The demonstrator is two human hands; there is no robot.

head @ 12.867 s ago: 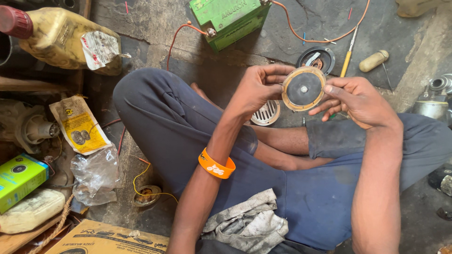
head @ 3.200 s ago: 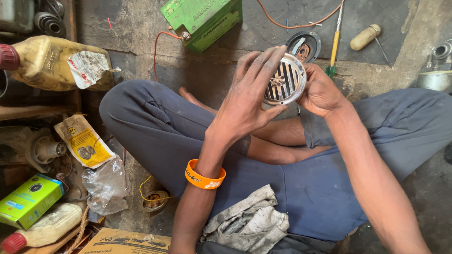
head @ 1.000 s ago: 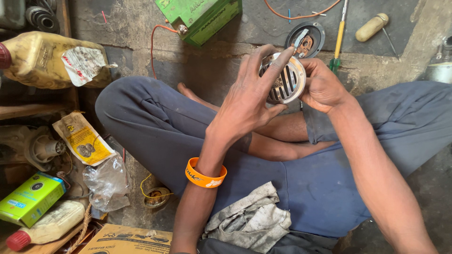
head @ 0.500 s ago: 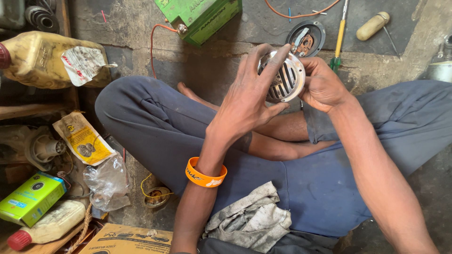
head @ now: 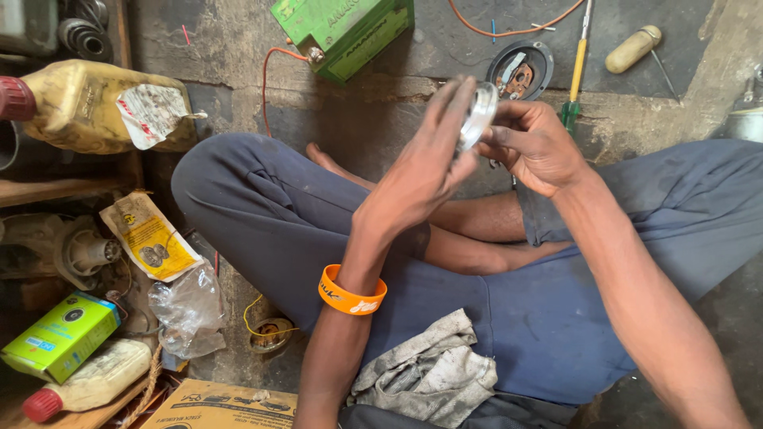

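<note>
There is only one view, from a camera worn on the person's head. It looks steeply down and a little forward, close over the crossed legs and the floor (head: 381, 119) in front of them.

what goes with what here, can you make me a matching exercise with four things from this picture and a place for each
Things:
1. round metal part
2. orange wristband
3. green box
4. grey rag

Places:
A. on the floor at the top, with an orange wire at its corner
B. on the person's lap, near the bottom edge
C. between the left hand and the right hand
D. around the left wrist

Pairs: 1-C, 2-D, 3-A, 4-B
</note>
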